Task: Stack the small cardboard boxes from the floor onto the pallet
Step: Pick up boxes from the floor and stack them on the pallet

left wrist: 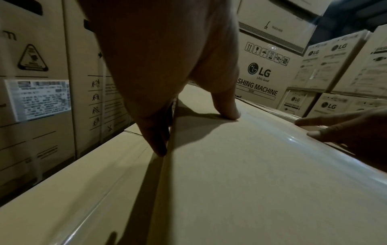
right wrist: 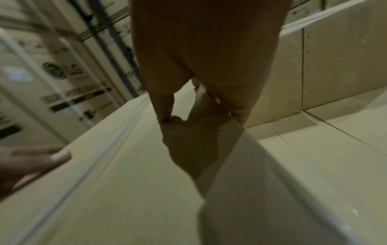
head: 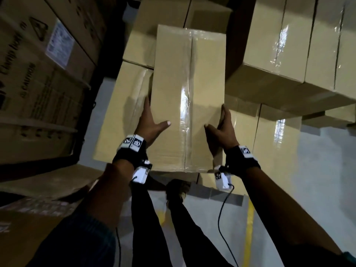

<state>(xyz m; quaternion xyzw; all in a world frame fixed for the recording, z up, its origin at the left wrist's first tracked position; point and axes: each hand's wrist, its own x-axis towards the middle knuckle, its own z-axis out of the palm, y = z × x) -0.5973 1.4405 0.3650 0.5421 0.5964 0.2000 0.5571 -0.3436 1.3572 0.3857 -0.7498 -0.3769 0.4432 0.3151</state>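
I hold a long plain cardboard box, its top seam taped, between both hands at its near end. My left hand lies flat along the box's left side with straight fingers and its thumb across the top. My right hand mirrors it on the right side. In the left wrist view, the left hand has fingers down the edge of the box. In the right wrist view, the right hand presses the box likewise. No pallet shows.
A similar box lies close on the left of the held one. Stacked plain boxes rise at the right. Big printed cartons wall the left. Below are my legs and grey floor with a yellow line.
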